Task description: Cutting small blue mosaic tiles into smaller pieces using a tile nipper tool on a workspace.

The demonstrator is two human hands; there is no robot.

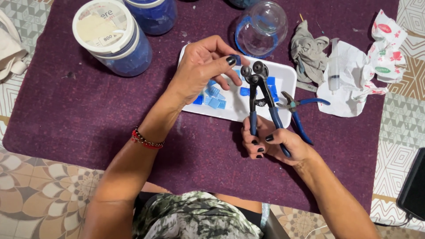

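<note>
1. The right hand (274, 144) is closed around the blue handles of the nippers (259, 95), squeezing them near their lower ends; the two wheel heads point up, over the near part of the tray (287, 75).
2. The left hand (206, 66) hovers over the tray's left half, thumb and forefinger pinched together on a small blue tile (237, 59) just left of the wheels. The tile is mostly hidden by the fingers; I cannot tell whether it touches the wheels.
3. The tile looks like thin glass: light, stiff, slick-faced and brittle, with edges that may be sharp. My judgement is that it is best held by its flat faces at the end away from the wheels, with fingertips off the edges.
4. More tile pieces (212, 97) lie loose in the tray under the left hand, and a few beside the nippers' heads.
5. A second pair of pliers (301, 113), also blue-handled, rests on the tray's right edge, handles off towards the cloth.
6. Beyond the tray stands a clear jar (261, 26); far left of the tray, a white-lidded tub (110, 35) of blue bits, with another blue tub (152, 15) beside it.
7. Right of the tray: a grey rag (307, 51), crumpled paper (354, 84) and a syringe (335, 66) lying on it.
8. All sit on a purple cloth (79, 115).
</note>
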